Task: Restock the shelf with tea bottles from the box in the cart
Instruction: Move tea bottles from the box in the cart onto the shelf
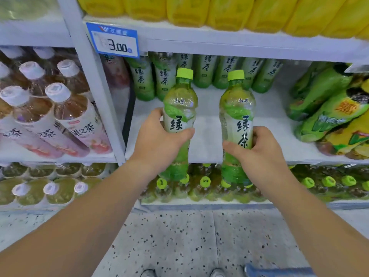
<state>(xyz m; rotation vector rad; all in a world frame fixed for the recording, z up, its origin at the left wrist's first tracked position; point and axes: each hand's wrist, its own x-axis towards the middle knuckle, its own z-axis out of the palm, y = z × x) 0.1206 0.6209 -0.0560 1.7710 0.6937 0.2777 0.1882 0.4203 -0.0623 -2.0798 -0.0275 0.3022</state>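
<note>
- We are gripping one green tea bottle in each hand, both upright and side by side, apart from each other.
- Our left hand [159, 136] is wrapping the left bottle [180, 102] around its middle. The thumb is lying across the front of the label, and the fingers [158, 114] are curling round behind.
- Our right hand [259, 146] is grasping the right bottle [237, 108] at the lower part of its label. The thumb is pressing on the left side, and the fingers [257, 134] are curling round the right.
- Both bottles are hanging in the air in front of the middle shelf [209, 136]. Their bases are showing below its front edge, so neither is standing on it.
- At the back of that shelf a back row of green tea bottles [203, 70] is standing upright, with bare white shelf in front of it.
- To the right on the same shelf, green and yellow drink packs [329, 108] are lying tilted against each other.
- In the bay to the left, white-capped tea bottles [65, 108] are standing in rows.
- A blue price tag [113, 40] reading 3.00 is hanging on the rail above, under a row of yellow bottles [199, 9].
- Below, wrapped green-capped bottles [205, 182] are filling the bottom shelf.
- We are standing on a speckled floor [179, 236].
</note>
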